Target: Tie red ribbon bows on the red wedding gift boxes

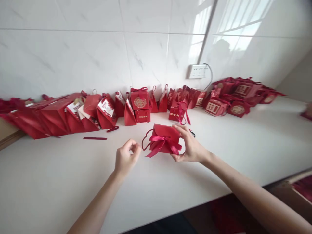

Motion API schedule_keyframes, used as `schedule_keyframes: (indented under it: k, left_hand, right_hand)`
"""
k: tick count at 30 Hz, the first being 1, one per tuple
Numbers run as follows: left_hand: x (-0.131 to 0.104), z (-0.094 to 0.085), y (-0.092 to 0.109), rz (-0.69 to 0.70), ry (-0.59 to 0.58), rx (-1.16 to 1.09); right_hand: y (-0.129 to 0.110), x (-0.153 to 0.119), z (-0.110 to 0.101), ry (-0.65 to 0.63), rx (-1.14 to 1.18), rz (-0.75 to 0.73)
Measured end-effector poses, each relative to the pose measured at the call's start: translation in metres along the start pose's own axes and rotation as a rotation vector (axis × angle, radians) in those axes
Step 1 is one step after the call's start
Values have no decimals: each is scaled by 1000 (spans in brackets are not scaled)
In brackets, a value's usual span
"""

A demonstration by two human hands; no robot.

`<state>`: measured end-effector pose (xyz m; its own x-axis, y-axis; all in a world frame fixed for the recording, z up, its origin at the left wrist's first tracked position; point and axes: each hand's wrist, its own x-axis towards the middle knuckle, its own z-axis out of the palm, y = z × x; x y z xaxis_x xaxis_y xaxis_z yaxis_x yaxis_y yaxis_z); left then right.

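A small red gift box (158, 130) with a ribbon bow (165, 139) on its face is held above the white table by my right hand (187, 144), thumb below and fingers on top at its right side. A dark red cord handle (144, 140) loops out from the box's left side. Just left of that loop is my left hand (128, 156), its fingers curled with the thumb near the index finger; whether anything thin is between them cannot be made out.
Red gift boxes (57, 115) line the back of the white table (146, 195) along the tiled wall, with a pile (243, 94) at the right. A dark red strip (95, 138) lies at left. A power socket (198, 71) is on the wall.
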<state>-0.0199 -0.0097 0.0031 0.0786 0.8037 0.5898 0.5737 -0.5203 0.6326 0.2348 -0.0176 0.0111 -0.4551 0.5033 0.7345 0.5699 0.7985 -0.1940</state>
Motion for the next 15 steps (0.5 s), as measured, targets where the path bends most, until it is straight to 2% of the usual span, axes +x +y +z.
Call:
schedule_keyframes:
  k: [2,5,7,9,12,13,14,15]
  left_hand:
    - [2,-1,-4,156,-30,108]
    - [2,2,-7,381,-157,156]
    - [0,8,-7,461,-256,139]
    - [-4,15,-7,503,-325,126]
    - [-9,25,-7,481,-395,110]
    - [-11,27,-8,463,-422,102]
    - [-11,29,-9,448,-442,92]
    - [-12,30,-10,435,-454,84]
  right_hand:
    - [10,-14,-41,-1,-35,66]
    - [15,-47,-127,48,-213,150]
    - [8,-76,-186,53,-419,263]
    - [-6,-111,-236,108,-644,419]
    - [-32,-174,-285,169,-825,907]
    - [-42,-197,-296,135,-821,1035]
    - [-50,-220,-304,127,-835,1121]
    - [-59,-244,-310,64,-833,1187]
